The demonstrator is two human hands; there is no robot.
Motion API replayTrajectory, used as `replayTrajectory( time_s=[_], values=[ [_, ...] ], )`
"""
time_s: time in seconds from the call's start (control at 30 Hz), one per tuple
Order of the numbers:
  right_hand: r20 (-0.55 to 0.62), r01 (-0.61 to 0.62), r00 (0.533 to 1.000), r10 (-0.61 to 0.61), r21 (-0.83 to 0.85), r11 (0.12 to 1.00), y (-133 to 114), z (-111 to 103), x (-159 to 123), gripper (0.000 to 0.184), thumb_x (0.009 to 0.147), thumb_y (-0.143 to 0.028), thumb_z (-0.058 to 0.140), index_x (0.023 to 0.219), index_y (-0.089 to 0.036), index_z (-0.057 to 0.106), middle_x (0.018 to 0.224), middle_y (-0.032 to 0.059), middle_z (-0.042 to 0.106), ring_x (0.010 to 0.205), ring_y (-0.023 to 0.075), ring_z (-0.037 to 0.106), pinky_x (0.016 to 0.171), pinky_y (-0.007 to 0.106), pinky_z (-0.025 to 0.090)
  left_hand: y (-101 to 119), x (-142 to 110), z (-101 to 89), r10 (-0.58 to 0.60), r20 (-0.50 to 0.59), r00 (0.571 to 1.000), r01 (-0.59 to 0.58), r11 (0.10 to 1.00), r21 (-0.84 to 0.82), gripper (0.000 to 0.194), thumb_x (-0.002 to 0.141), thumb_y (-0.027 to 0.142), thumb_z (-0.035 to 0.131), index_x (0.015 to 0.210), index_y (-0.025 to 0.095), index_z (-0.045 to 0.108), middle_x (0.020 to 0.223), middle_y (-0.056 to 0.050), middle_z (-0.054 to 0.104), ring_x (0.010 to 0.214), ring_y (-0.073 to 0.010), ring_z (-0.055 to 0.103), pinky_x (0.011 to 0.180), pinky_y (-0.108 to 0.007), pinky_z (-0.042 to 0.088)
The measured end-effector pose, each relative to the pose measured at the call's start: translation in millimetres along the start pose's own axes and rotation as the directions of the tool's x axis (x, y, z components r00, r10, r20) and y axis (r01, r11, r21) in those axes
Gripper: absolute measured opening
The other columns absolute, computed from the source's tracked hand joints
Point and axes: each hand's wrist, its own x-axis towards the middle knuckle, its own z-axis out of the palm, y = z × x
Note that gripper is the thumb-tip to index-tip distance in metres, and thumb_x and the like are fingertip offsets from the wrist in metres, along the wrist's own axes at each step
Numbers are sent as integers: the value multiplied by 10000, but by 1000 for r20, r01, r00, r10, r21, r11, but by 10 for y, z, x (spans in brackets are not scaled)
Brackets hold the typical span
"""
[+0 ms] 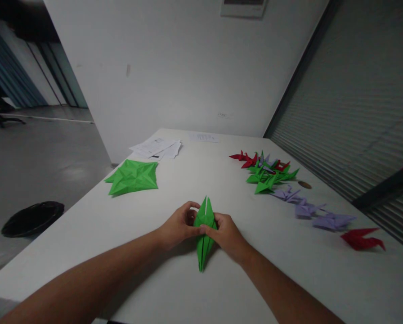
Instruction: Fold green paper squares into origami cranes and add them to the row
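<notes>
Green paper fold (204,234) pinched by both hands on the table (174,189).
Left hand (179,225) and right hand (226,234) grip its middle, fingers closed narrow; cranes (272,175) lie well right.

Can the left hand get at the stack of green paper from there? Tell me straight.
Probably yes. The left hand pinches the folded green piece, but the table between it and the green paper stack is bare.

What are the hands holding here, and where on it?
Both hands, left hand and right hand, pinch the green folded paper at its middle, one on each side edge, on the table.
</notes>
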Motion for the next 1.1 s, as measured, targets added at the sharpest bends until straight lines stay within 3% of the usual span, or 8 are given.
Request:
replayTrajectory(
  time_s=[0.2, 0.47, 0.6, 0.8, 1.1],
  values=[
    [19, 5, 1000, -5, -14, 1000, -25, -23, -1, 307, 783, -410, 795, 907, -133, 756, 771, 39, 719, 682, 173, 606, 615, 279, 479, -20, -4, 1, 17, 53, 998, -19, 999, 32, 730, 606, 291, 990, 1185, 235, 548, 1052, -43, 675, 914, -198, 693, 815, -345, 538],
    [38, -43, 999, 38, 123, 991, -29, -2, -27, 368, 775, -445, 814, 953, -129, 753, 804, 35, 706, 702, 164, 595, 629, 276, 475, -54, 17, 0, 29, 70, 997, -28, 1000, -11, 648, 666, 351, 964, 1153, 222, 556, 961, -31, 705, 870, -191, 704, 809, -332, 528],
    [54, -54, 997, 46, 160, 986, -52, 8, -32, 411, 762, -476, 828, 979, -136, 754, 810, 31, 697, 686, 150, 570, 599, 259, 451, -32, 16, -2, 16, 27, 1000, -16, 1000, -3, 652, 646, 333, 972, 1140, 215, 563, 977, -37, 706, 879, -193, 703, 805, -329, 527],
    [59, -106, 994, 96, 205, 973, -34, 1, -15, 423, 755, -555, 807, 829, -168, 653, 607, -54, 533, 482, 73, 364, 441, 210, 241, 38, 3, 10, 2, -95, 995, 1, 1000, 24, 650, 621, 291, 972, 1126, 204, 572, 974, -42, 707, 869, -196, 695, 776, -328, 533],
    [13, -96, 995, 96, 203, 974, 9, 11, -5, 381, 747, -483, 820, 744, -192, 574, 569, -78, 484, 457, 68, 327, 438, 217, 222, 39, 5, 24, 24, -128, 991, -24, 1000, 2, 611, 636, 308, 963, 1091, 197, 571, 845, -6, 714, 766, -161, 676, 744, -305, 521]
  ],
)
